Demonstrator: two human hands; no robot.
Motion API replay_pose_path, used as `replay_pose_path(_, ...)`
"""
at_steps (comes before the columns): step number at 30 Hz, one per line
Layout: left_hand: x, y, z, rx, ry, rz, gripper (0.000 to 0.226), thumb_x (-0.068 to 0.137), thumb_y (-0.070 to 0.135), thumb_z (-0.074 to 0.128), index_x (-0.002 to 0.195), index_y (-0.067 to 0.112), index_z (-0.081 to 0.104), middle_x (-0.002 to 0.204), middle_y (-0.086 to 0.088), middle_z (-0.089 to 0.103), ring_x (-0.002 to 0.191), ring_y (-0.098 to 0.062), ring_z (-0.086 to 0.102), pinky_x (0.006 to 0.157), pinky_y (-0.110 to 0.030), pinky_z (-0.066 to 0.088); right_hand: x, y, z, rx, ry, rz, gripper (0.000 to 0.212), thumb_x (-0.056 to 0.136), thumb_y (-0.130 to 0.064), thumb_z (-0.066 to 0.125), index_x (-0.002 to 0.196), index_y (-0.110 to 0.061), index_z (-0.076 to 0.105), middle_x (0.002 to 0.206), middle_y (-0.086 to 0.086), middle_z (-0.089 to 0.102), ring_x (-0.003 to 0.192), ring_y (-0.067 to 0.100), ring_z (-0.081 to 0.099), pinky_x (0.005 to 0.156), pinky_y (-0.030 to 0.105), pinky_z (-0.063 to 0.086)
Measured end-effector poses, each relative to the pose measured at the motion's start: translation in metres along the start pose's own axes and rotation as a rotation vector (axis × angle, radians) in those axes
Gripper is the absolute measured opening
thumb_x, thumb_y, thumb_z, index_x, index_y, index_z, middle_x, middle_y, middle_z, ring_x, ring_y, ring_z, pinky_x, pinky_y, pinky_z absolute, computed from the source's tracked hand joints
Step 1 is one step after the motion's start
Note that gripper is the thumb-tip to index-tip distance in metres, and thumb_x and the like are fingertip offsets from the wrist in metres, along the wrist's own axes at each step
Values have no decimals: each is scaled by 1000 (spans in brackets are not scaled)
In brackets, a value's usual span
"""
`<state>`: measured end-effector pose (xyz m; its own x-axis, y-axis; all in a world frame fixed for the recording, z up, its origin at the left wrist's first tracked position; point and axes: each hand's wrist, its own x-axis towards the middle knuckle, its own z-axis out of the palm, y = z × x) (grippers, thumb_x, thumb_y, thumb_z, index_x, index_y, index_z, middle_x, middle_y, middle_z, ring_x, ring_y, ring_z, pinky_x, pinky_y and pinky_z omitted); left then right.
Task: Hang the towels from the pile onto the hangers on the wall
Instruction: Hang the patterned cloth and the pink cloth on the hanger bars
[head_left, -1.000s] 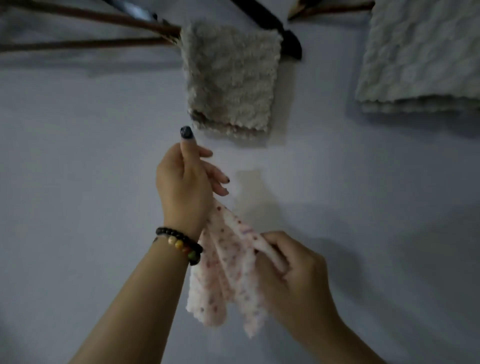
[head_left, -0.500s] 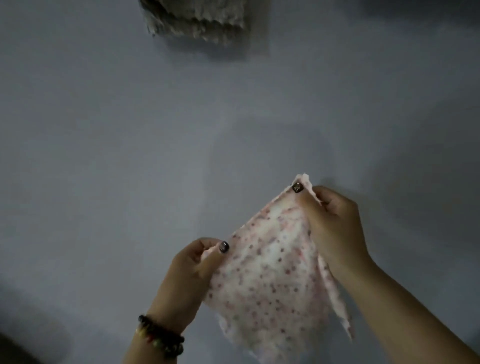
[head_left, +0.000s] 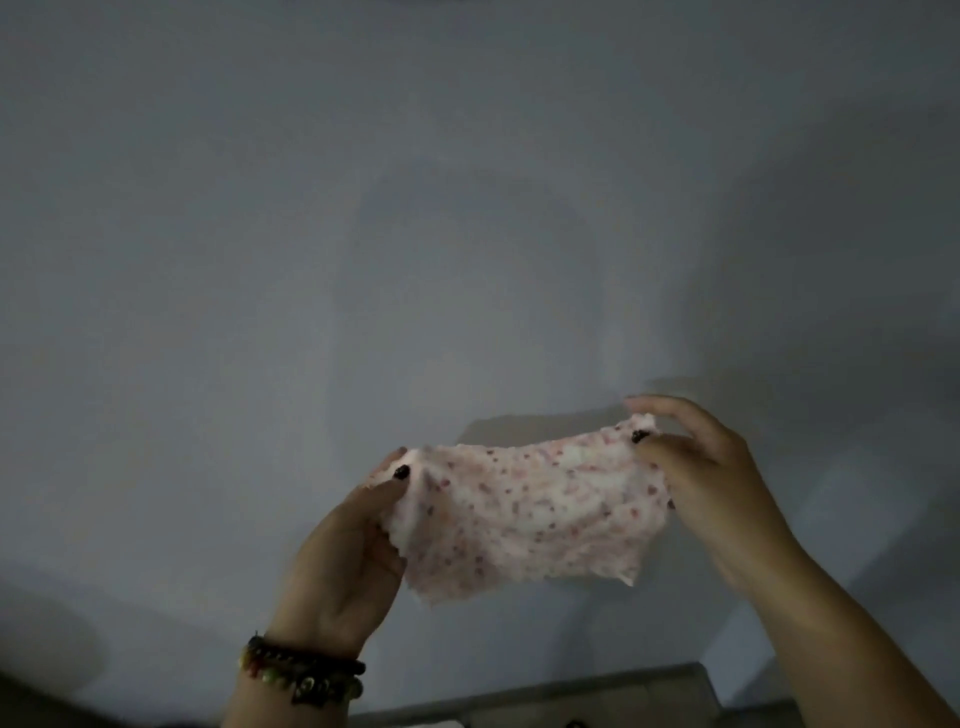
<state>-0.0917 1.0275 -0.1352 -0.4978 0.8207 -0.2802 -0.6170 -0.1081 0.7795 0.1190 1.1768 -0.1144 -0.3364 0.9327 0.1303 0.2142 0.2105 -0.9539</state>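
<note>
While my left hand (head_left: 345, 561) and right hand (head_left: 711, 478) each pinch a top corner of the towel (head_left: 524, 514), stretched flat near the wall (head_left: 311, 234), it could slip free if either thumb loosens; no hanger shows.

No legible text, label, brand, number or sign anywhere in view.

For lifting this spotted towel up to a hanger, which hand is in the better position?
Probably the right hand: it pinches the higher top corner of the spotted towel. The left hand pinches the lower corner. No hanger is in view now, so this is only a guess.
</note>
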Motion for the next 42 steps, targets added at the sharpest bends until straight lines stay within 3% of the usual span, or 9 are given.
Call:
replay_pose_path(3,-8,-1,13,7,-39,-2,25,79,7,56,97,-2,72,92,-18,73,75,-23,73,57,-31,59,-6,-4,-2,99,-189,63,36,91,-1,47,84,-24,74,77,15,67,67,25,60,61,33,47)
replay_pose_path(9,-7,0,38,159,33,150,37,78,12,63,107,-10,67,109,-31,65,91,-34,65,77,-36,58,-7,-21,-10,105,-459,63,34,95,-1,43,98,-23,69,81,6,72,73,19,69,62,25,55)
replay_pose_path(13,-9,-4,62,223,-24,229,33,74,14,59,98,-6,71,93,-22,72,79,-27,69,61,-29,58,-9,-19,-21,-253,-383,-245,30,94,-14,53,97,-43,61,80,-7,72,66,33,64,62,42,51)
replay_pose_path(20,-8,-9,90,309,-16,297,27,85,18,60,104,4,73,101,-15,73,91,-25,69,73,-27,56,1,-25,-43,-354,-403,-359,41,92,1,47,105,-35,61,67,-10,66,39,8,44,47,12,32)
replay_pose_path(24,-6,-10,95,253,-4,309,31,79,17,63,105,1,71,101,-17,73,90,-25,69,73,-26,56,4,-26,-47,-445,-414,-410,40,88,-2,57,94,-41,61,59,-15,65,42,11,45,51,27,41)
replay_pose_path(27,-6,-13,100,257,-26,297,31,75,18,64,100,1,72,99,-17,73,88,-25,69,71,-24,56,4,-26,-51,-415,-380,-345,26,84,-8,67,88,-34,67,55,-17,64,42,5,48,48,16,37)
replay_pose_path(32,-3,-24,110,302,-90,248,31,76,25,65,96,3,74,99,-19,73,89,-28,68,70,-26,55,2,-19,-59,-459,-207,-464,5,75,-25,69,75,-30,68,78,-12,61,74,6,61,68,20,49)
replay_pose_path(35,0,-29,118,309,-112,228,32,77,30,66,95,5,75,99,-21,72,89,-30,66,78,-33,54,3,-23,-66,-310,-213,-457,4,66,-32,59,66,-28,60,90,-8,58,91,7,60,78,12,42)
replay_pose_path(42,10,-28,133,319,-198,256,28,81,28,63,91,6,77,99,-19,73,89,-29,66,85,-40,52,12,-41,-71,105,-333,-208,21,76,12,68,70,-8,65,61,2,68,56,12,65,54,21,50)
